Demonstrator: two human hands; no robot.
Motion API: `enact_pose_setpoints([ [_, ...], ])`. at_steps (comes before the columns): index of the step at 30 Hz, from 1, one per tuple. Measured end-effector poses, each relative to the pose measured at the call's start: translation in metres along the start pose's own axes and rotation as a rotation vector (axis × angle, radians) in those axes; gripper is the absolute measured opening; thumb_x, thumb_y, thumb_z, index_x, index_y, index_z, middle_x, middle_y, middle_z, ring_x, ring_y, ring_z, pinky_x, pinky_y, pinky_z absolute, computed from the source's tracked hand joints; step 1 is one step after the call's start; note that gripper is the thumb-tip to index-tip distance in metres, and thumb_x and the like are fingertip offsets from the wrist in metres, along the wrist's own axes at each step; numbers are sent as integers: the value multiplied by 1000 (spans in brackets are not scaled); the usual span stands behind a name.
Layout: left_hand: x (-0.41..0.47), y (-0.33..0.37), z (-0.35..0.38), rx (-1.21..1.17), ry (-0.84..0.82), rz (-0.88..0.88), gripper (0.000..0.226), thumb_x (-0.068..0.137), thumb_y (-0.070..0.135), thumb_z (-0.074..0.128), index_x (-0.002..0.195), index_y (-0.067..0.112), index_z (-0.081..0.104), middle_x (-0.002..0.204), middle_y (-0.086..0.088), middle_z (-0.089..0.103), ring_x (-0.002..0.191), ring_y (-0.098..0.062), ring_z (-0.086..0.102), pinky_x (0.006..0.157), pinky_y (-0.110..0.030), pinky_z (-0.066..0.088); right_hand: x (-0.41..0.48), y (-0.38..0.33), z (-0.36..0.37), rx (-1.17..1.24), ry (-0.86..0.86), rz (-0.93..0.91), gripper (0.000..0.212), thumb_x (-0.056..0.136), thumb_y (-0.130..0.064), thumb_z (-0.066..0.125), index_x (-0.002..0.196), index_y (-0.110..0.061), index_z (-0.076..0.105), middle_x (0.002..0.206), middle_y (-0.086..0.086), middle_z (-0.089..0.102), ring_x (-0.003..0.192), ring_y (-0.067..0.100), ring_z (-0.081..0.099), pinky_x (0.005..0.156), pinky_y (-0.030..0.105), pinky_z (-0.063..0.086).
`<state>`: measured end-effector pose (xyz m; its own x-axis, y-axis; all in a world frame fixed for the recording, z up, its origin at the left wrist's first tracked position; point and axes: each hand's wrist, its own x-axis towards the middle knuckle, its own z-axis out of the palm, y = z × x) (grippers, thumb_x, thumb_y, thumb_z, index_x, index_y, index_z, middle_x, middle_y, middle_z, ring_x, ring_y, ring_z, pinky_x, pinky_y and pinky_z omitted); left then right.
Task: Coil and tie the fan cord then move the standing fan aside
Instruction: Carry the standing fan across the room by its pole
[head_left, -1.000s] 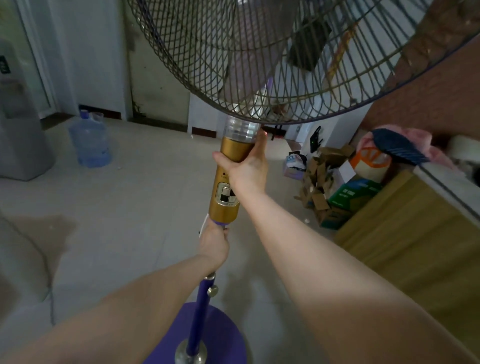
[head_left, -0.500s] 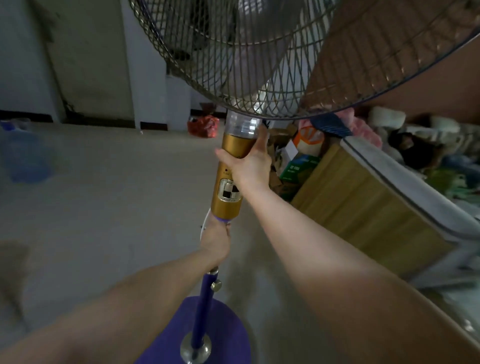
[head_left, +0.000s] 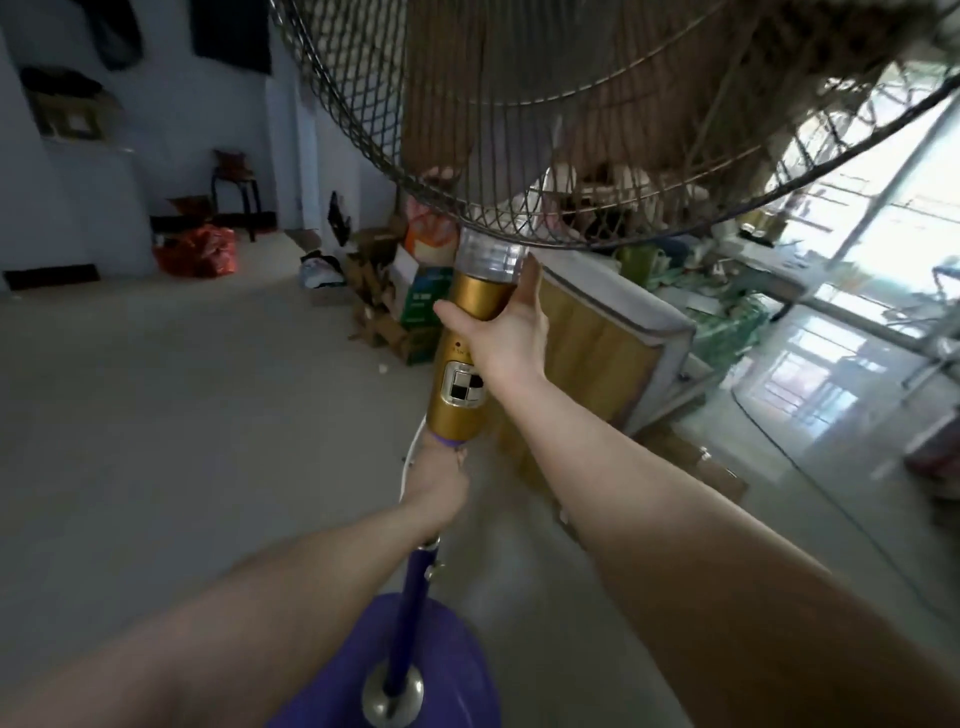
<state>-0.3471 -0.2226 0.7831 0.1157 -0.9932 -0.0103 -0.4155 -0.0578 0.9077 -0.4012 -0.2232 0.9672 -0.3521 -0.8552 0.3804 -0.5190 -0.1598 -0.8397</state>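
The standing fan fills the middle of the view: a wire cage (head_left: 597, 130) on top, a gold control column (head_left: 460, 410), a purple pole (head_left: 413, 608) and a round purple base (head_left: 452, 670). My right hand (head_left: 506, 338) grips the gold column just under its clear collar. My left hand (head_left: 436, 483) is closed around the pole right below the gold column. A short loop of white cord (head_left: 408, 460) shows beside my left hand; the rest of the cord is hidden.
A wood-sided bed frame (head_left: 608, 343) stands close on the right, with cardboard boxes (head_left: 379, 306) and a green box behind the fan. A red bag (head_left: 200, 252) and a stool sit by the far wall. Bright glass doors (head_left: 883, 249) are at far right. Open floor lies to the left.
The view has swung right with the fan: the water bottle and grey appliance left the frame, and the bed frame and glass doors came in. Both hands kept their grip.
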Motion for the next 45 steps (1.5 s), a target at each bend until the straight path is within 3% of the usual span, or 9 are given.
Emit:
enact_pose_setpoints([
  [10,-86,70,121,-18,-288,28,22,91,21,49,112,18,49,76,3,55,65,-11,53,58,-27,41,-13,64,-159,-151,243,143,93,67,-47,82,138,-26,28,111,2,68,102,26,65,86,34,52],
  [16,-169,124,205,151,-508,236,46,96,18,44,136,-2,35,125,-23,56,113,-36,56,93,-40,45,-28,113,-285,-227,376,212,93,67,-48,82,140,-23,30,102,0,68,96,25,67,79,35,54],
  [23,-254,183,307,204,-655,296,44,96,16,45,134,-3,34,118,-22,59,111,-35,58,84,-30,44,-47,162,-426,-245,477,257,80,65,-44,85,129,-17,44,90,-8,61,88,18,65,75,28,49],
  [25,-282,201,341,196,-682,338,38,96,15,46,129,-3,39,100,-15,61,97,-29,60,64,-13,35,-55,176,-470,-250,506,263,80,66,-44,85,129,-18,44,89,-10,59,84,16,62,74,28,48],
  [28,-316,220,386,167,-737,320,26,96,20,48,114,1,49,77,0,50,69,-16,54,49,-18,31,-67,194,-525,-303,524,273,76,67,-45,83,126,-20,43,86,-12,58,77,12,62,67,24,46],
  [32,-361,243,445,63,-819,282,16,93,12,52,108,6,49,75,2,49,59,-5,44,50,-18,32,-80,223,-595,-312,579,276,81,67,-41,85,130,-19,40,92,-11,60,89,16,64,85,35,53],
  [35,-392,263,484,17,-874,280,19,95,14,49,112,8,45,81,1,51,63,-9,45,54,-20,34,-88,245,-641,-351,647,246,75,66,-38,86,126,-18,45,83,-23,52,76,-2,55,74,18,45],
  [40,-437,294,564,43,-973,321,22,96,22,45,116,14,44,91,-9,59,67,-17,49,49,-26,32,-93,284,-724,-359,750,261,81,65,-33,86,129,-21,39,102,-10,60,86,9,62,65,11,43],
  [45,-479,331,657,65,-1093,397,32,97,22,43,128,19,39,99,-5,55,78,-20,50,61,-29,34,-92,330,-815,-453,853,315,87,68,-35,85,137,-20,33,123,4,64,103,22,64,85,38,55],
])
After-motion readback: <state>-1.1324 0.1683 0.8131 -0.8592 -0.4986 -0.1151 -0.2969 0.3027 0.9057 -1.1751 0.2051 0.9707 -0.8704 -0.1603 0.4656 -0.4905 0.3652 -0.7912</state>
